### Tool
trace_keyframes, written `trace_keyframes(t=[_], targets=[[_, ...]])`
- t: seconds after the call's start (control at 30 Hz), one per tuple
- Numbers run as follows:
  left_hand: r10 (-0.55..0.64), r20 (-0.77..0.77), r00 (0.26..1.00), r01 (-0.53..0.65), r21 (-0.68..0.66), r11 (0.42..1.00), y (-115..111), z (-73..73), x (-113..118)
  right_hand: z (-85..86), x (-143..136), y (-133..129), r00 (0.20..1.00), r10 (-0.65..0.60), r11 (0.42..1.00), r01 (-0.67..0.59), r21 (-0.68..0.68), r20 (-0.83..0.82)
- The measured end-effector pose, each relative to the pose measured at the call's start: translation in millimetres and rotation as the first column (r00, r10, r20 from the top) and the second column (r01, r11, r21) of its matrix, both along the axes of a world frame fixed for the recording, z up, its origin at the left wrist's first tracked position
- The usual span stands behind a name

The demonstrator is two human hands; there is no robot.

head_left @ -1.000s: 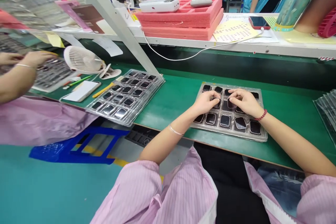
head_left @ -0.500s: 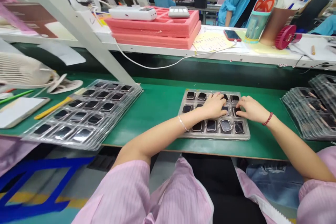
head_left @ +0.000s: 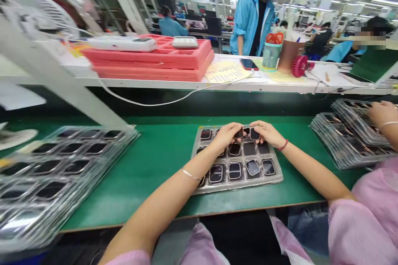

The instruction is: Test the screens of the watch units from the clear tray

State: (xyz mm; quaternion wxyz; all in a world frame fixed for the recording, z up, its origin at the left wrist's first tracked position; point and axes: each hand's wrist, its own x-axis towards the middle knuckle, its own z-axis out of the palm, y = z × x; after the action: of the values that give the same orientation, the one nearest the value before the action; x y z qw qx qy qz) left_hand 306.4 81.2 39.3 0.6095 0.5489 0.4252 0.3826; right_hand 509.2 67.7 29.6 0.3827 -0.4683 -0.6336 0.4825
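On the green bench, a clear plastic tray (head_left: 239, 186) holds rows of square, dark-glass watch screens with rounded metallic edges. My left hand (head_left: 228, 136) is closed on one watch screen (head_left: 239, 133), gripped between thumb and fingers over the tray's far row. Close beside it, my right hand (head_left: 270, 133) pinches another watch screen (head_left: 254, 134) by its right side. Below the hands, a pocket (head_left: 249, 149) in the middle row shows no metal-edged screen. In the near row, one screen (head_left: 253, 167) sits tilted in its pocket.
Stacked trays of screens (head_left: 71, 148) stand at left, more trays (head_left: 338, 136) at right, where a co-worker's hand (head_left: 384, 114) rests. A shelf (head_left: 174, 85) behind carries red foam trays (head_left: 149, 66), a phone (head_left: 248, 64) and a cup with scissors (head_left: 271, 56). A white cable (head_left: 149, 104) hangs below it.
The view has tilted up and swung right. My hands have drawn together at the tray's far row, each now raising a screen. A co-worker's hand has appeared at the right stack.
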Motion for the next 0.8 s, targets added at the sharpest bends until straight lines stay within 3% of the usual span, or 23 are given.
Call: trace_keyframes(t=[0.27, 0.5, 0.67, 0.8], targets=[[-0.107, -0.128, 0.986, 0.121, 0.108, 0.987, -2, -5.1, -1, -8.0, 5, 0, 0.996, -0.006, 1.0, 0.007, 0.005, -0.093], [-0.084, -0.105, 0.991, 0.09, 0.058, 0.994, -1, -5.5, -6, -5.1, 1, -2, 0.997, 0.004, 0.999, 0.0, 0.052, -0.081], [-0.118, 0.024, 0.993, 0.119, -0.055, 0.991, 0, 0.7, -13, -2.4, 8, -2, 0.975, 0.027, 0.998, -0.038, -0.048, -0.219], [-0.174, 0.078, 0.982, 0.178, -0.048, 0.983, 3, -1.1, -17, 1.8, 17, 1, 0.946, 0.07, 0.978, -0.128, -0.168, -0.316]])
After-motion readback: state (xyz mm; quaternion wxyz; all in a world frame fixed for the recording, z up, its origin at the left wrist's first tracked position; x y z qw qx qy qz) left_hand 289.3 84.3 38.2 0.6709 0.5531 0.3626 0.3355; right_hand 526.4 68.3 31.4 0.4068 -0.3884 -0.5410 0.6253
